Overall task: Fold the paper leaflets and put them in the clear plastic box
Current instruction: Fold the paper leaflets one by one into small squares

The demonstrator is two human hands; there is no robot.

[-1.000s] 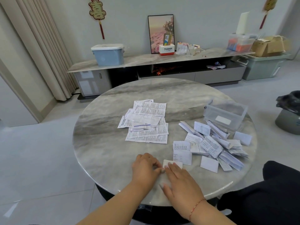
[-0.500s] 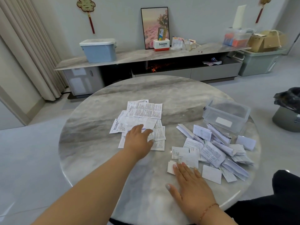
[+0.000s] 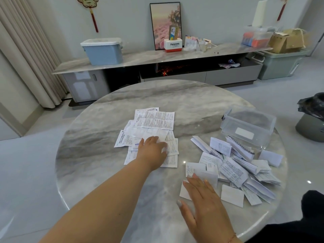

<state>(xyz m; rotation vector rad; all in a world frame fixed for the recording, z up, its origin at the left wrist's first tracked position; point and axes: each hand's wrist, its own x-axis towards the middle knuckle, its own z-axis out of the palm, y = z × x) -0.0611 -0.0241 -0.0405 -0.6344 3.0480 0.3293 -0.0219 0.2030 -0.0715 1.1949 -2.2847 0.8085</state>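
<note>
The flat leaflets [image 3: 154,130] lie unfolded in a loose stack at the middle of the round table [image 3: 98,155], sheets overlapping at odd angles. The left hand [image 3: 152,149] rests palm down on the near part of that stack, fingers reaching onto the top sheets; whether they pinch a sheet or only press on it cannot be told. At 3 o'clock from the stack, well apart from it, sits the heap of folded leaflets [image 3: 235,171], small rectangles and wedges piled over one another. At the heap's 12 o'clock, touching its far edge, stands the clear box [image 3: 247,127], lidless, with a white label on its near wall; its contents cannot be made out. The right hand [image 3: 205,204] lies flat at the heap's 8 o'clock, fingers straight and together, covering part of one small folded leaflet [image 3: 184,192] and with fingertips at the edge of another.

Beyond the table, at 12 o'clock, a long low cabinet [image 3: 157,57] carries a blue bin [image 3: 103,51] and a framed picture [image 3: 165,25]. A dark bag [image 3: 313,106] sits on the floor at 3 o'clock.
</note>
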